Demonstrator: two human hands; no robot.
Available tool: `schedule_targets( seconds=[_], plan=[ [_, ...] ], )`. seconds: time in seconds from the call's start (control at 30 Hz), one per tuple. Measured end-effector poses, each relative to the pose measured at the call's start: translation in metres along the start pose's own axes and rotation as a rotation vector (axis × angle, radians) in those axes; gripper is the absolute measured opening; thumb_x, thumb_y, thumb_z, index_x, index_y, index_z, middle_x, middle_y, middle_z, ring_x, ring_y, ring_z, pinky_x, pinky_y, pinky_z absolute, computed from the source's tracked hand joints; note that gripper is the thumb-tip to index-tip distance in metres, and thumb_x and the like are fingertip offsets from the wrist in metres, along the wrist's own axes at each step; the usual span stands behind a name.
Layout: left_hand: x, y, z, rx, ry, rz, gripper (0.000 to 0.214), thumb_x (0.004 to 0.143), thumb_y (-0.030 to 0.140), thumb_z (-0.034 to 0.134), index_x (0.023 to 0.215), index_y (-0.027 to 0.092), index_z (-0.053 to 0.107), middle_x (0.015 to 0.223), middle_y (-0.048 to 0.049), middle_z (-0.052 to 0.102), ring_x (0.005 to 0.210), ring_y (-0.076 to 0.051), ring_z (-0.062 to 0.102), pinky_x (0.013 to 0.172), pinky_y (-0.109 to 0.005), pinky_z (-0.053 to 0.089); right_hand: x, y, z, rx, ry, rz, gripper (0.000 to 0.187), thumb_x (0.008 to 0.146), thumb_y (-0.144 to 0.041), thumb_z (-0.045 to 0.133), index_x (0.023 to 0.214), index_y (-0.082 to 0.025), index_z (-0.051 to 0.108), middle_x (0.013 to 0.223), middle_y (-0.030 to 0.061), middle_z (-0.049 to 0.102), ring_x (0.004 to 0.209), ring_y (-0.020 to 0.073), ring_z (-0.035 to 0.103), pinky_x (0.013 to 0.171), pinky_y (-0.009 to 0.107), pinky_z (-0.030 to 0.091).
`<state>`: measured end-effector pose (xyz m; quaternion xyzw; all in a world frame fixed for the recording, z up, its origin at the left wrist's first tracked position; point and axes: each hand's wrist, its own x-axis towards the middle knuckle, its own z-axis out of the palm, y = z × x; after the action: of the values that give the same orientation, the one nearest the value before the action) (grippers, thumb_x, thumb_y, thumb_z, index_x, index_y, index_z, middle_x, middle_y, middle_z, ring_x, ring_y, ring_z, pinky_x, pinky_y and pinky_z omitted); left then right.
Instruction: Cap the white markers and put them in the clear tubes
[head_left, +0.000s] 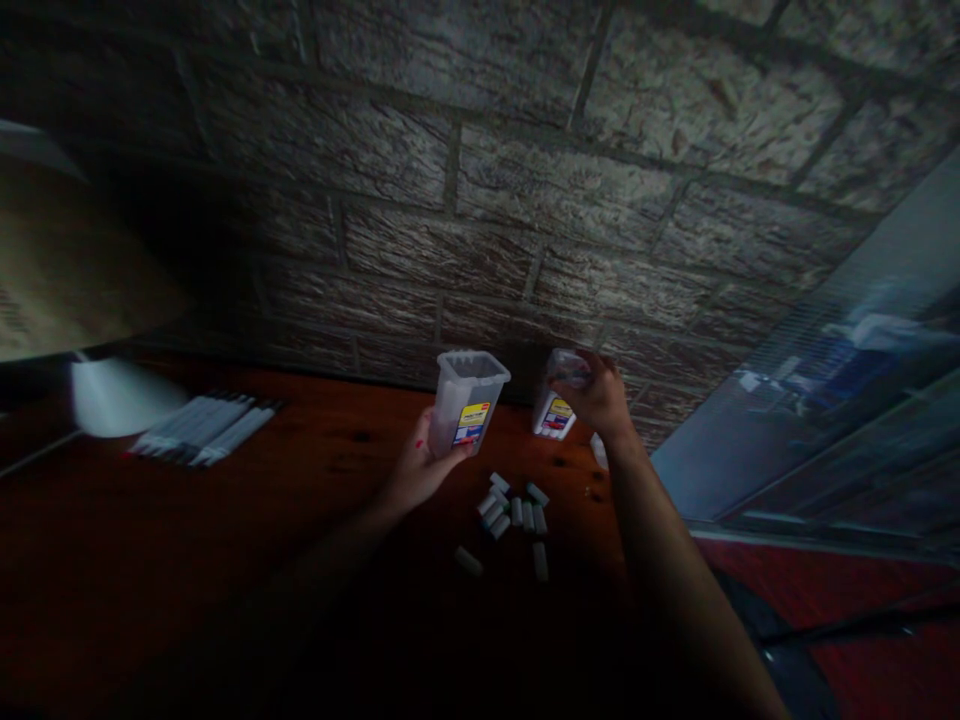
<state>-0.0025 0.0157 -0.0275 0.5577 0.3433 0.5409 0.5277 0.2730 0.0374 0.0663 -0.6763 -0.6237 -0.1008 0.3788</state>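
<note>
My left hand (pixel 418 468) is closed around a clear plastic container (pixel 466 398) with a yellow label, held upright above the dark red wooden table (pixel 150 540). My right hand (pixel 596 398) grips a second clear container (pixel 559 395) with a similar label, tilted and close to the brick wall. Between and below the two hands, several small white caps (pixel 514 510) lie scattered on the table.
A row of several white markers (pixel 206 428) lies at the left of the table. A white lamp base (pixel 112 395) and a tan lampshade (pixel 67 260) stand at the far left. The brick wall (pixel 525 180) rises behind; a window (pixel 840 400) is at the right.
</note>
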Motion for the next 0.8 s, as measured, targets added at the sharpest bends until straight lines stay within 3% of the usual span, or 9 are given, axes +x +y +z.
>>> schedule_targets(
  seconds=[0.27,0.43,0.63,0.73,0.8],
  plan=[
    [-0.002,0.003,0.004,-0.055,-0.028,0.01,0.055,0.068,0.028,0.079,0.113,0.022,0.048,0.12,-0.0098,0.07,0.112,-0.027,0.068,0.103,-0.048,0.052,0.015,0.05,-0.012,-0.006,0.047,0.01,0.067,0.067,-0.04,0.073,0.127,-0.012,0.065,0.121,0.018,0.062,0.115,0.0329,0.058,0.103,0.049,0.046],
    [-0.002,0.002,0.003,-0.04,-0.048,0.033,0.058,0.068,0.026,0.079,0.116,0.023,0.046,0.118,-0.0084,0.071,0.111,-0.026,0.069,0.103,-0.048,0.052,0.017,0.056,-0.01,-0.009,0.068,0.006,0.066,0.065,-0.038,0.072,0.124,-0.008,0.066,0.122,0.0207,0.06,0.122,0.0339,0.054,0.107,0.048,0.043],
    [-0.003,0.001,0.004,-0.026,-0.065,0.005,0.057,0.068,0.025,0.079,0.114,0.023,0.047,0.117,-0.0084,0.071,0.11,-0.026,0.069,0.102,-0.048,0.052,0.017,0.062,-0.004,-0.001,0.098,0.02,0.062,0.068,-0.038,0.07,0.124,-0.012,0.064,0.137,0.0221,0.05,0.135,0.0366,0.044,0.11,0.051,0.04],
    [-0.003,0.0,0.003,-0.01,-0.08,0.0,0.058,0.069,0.027,0.079,0.116,0.023,0.046,0.12,-0.0099,0.07,0.112,-0.027,0.068,0.104,-0.049,0.051,0.018,0.062,-0.004,0.016,0.078,0.013,0.069,0.07,-0.04,0.069,0.133,-0.013,0.055,0.144,0.022,0.044,0.138,0.0366,0.04,0.112,0.053,0.037],
    [-0.002,-0.001,0.003,-0.017,-0.084,-0.012,0.059,0.068,0.027,0.079,0.116,0.023,0.046,0.121,-0.0103,0.069,0.113,-0.027,0.068,0.104,-0.049,0.051,0.019,0.062,-0.009,0.014,0.039,0.06,0.084,0.069,-0.045,0.071,0.142,-0.012,0.045,0.148,0.024,0.038,0.142,0.0374,0.036,0.114,0.053,0.035]
  ],
)
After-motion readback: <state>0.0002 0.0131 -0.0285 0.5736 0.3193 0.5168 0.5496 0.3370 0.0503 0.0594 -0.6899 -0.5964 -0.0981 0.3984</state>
